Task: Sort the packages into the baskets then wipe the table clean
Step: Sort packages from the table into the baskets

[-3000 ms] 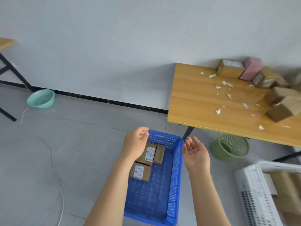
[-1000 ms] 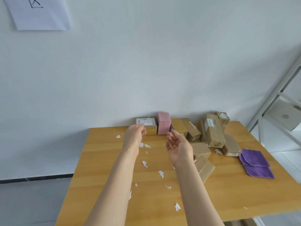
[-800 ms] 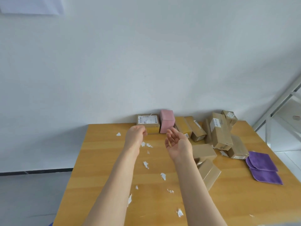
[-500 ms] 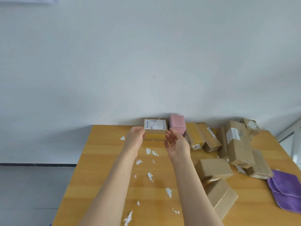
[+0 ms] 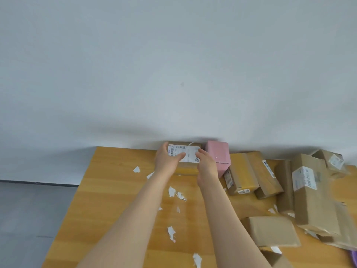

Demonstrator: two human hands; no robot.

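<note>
While the yellow wooden bench (image 5: 108,190) carries a heap of unsorted brown cardboard packages (image 5: 309,190), sorting looks far from done and wiping not begun. Left grip (image 5: 167,160) and right grip (image 5: 205,165) clasp the white-labelled brown cardboard box (image 5: 188,153) at the bench's far edge, beside a pink cardboard box (image 5: 218,157). Torn white paper scraps (image 5: 171,232) litter the top.

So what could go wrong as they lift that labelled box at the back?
The labelled box sits close beside the pink box, so the right hand could knock that over while lifting. The left hand holds only the box's edge, so it might slip. Forearms passing over the paper scraps could sweep some off the table.
</note>
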